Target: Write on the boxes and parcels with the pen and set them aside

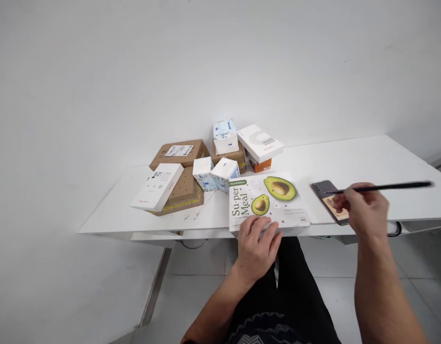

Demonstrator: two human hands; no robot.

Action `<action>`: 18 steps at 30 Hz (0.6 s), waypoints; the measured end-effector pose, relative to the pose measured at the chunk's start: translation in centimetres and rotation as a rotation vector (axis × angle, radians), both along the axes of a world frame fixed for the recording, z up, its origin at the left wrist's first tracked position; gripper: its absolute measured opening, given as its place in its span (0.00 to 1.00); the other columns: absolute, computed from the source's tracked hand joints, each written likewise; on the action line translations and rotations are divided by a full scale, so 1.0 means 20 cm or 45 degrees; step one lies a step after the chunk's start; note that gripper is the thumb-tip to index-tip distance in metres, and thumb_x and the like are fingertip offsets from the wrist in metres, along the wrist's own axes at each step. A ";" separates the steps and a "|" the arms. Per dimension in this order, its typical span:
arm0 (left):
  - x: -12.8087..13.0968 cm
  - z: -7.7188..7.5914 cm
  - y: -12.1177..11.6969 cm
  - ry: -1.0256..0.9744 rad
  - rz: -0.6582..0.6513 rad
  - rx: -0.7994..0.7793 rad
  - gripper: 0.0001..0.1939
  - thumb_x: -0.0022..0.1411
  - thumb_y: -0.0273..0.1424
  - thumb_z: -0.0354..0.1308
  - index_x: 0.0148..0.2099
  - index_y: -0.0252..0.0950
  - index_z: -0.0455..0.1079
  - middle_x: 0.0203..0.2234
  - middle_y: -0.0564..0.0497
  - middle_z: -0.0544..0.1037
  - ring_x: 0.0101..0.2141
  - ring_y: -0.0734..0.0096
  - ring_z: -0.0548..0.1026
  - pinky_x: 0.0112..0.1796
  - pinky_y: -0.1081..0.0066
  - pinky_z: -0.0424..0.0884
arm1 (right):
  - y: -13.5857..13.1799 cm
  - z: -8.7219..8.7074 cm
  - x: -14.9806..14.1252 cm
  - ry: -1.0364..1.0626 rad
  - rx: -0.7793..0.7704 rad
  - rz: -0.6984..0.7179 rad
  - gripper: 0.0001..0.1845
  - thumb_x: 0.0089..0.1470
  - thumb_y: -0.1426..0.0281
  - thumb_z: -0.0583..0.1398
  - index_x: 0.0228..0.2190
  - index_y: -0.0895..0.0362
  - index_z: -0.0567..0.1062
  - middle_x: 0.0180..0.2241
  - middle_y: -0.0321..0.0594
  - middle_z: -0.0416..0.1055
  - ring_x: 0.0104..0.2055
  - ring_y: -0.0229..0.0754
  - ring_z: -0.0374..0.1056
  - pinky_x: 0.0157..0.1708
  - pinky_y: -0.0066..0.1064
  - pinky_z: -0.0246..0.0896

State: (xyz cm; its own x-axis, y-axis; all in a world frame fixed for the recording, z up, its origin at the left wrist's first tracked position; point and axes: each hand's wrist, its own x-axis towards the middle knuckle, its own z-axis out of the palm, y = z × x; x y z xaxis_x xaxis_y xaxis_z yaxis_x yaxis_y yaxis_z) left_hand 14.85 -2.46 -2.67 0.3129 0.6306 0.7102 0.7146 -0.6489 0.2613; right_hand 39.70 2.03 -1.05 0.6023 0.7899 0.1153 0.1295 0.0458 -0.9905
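Observation:
My left hand [259,246] lies on the near edge of a white meal shake box [274,212], its fingers apart and resting on the printed top. Avocado pictures and "Su-per Meal" lettering cover that box, which sits at the table's front edge. In my right hand [367,210] a long thin black pencil [396,186] is pinched, held nearly level with its narrow end toward the left. Beneath that hand a smartphone [324,187] lies on the table with a picture on it; the hand covers part of it. I cannot tell whether hand and phone touch.
Brown cardboard boxes [192,149] stand at the back left of the white table [335,160], a white box [159,186] leaning on them. Several blue-white tissue packs [226,143] are in the middle. A white power bank box [259,142] rests on an orange box [262,166].

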 end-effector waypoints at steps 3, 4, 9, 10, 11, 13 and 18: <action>0.02 -0.02 0.02 0.036 0.055 -0.009 0.10 0.59 0.30 0.60 0.44 0.37 0.72 0.40 0.46 0.78 0.43 0.59 0.72 0.44 0.61 0.68 | -0.08 0.14 -0.09 0.277 0.351 0.142 0.06 0.46 0.72 0.59 0.23 0.51 0.65 0.16 0.33 0.67 0.15 0.38 0.61 0.12 0.30 0.51; 0.03 -0.02 0.02 0.051 0.072 -0.002 0.09 0.60 0.30 0.60 0.44 0.37 0.72 0.40 0.46 0.78 0.43 0.59 0.72 0.43 0.61 0.68 | -0.10 0.16 -0.13 0.302 0.382 0.213 0.05 0.46 0.71 0.59 0.23 0.51 0.66 0.17 0.33 0.67 0.14 0.38 0.61 0.11 0.29 0.50; 0.05 -0.04 0.03 0.076 0.110 0.014 0.09 0.61 0.31 0.59 0.45 0.39 0.73 0.41 0.48 0.78 0.43 0.61 0.73 0.44 0.63 0.66 | -0.06 0.15 -0.34 0.160 0.234 0.598 0.05 0.52 0.68 0.58 0.30 0.54 0.73 0.20 0.35 0.70 0.21 0.39 0.65 0.21 0.32 0.62; 0.05 -0.04 0.03 0.082 0.117 0.014 0.09 0.62 0.31 0.58 0.45 0.39 0.73 0.41 0.48 0.78 0.43 0.62 0.73 0.44 0.63 0.65 | -0.04 0.14 -0.38 0.087 0.194 0.652 0.05 0.53 0.67 0.58 0.32 0.55 0.73 0.21 0.35 0.70 0.23 0.39 0.67 0.24 0.32 0.64; 0.05 -0.04 0.03 0.088 0.123 0.015 0.09 0.62 0.31 0.58 0.45 0.39 0.73 0.41 0.48 0.78 0.43 0.62 0.73 0.44 0.63 0.65 | -0.03 0.12 -0.40 0.008 0.156 0.694 0.06 0.54 0.65 0.58 0.32 0.55 0.73 0.22 0.35 0.70 0.25 0.39 0.68 0.26 0.31 0.65; 0.04 -0.04 0.02 0.100 0.131 0.018 0.09 0.63 0.32 0.57 0.45 0.39 0.73 0.42 0.48 0.79 0.43 0.62 0.73 0.44 0.63 0.65 | 0.00 0.10 -0.43 -0.136 0.073 0.749 0.08 0.55 0.63 0.58 0.31 0.54 0.71 0.23 0.34 0.69 0.26 0.38 0.69 0.26 0.29 0.65; 0.04 -0.06 0.02 0.091 0.138 0.024 0.10 0.62 0.32 0.58 0.46 0.39 0.73 0.43 0.49 0.79 0.43 0.61 0.73 0.45 0.63 0.64 | 0.01 0.06 -0.45 -0.449 0.011 0.775 0.11 0.58 0.62 0.55 0.29 0.54 0.68 0.24 0.35 0.69 0.23 0.36 0.66 0.22 0.27 0.59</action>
State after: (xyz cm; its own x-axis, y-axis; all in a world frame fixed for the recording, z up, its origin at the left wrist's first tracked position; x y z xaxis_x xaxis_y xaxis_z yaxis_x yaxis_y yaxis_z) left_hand 15.71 -2.03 -3.97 0.2941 0.6504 0.7003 0.7972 -0.5712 0.1958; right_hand 30.69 2.26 0.14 -0.0211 0.9730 0.2300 0.3915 0.2197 -0.8935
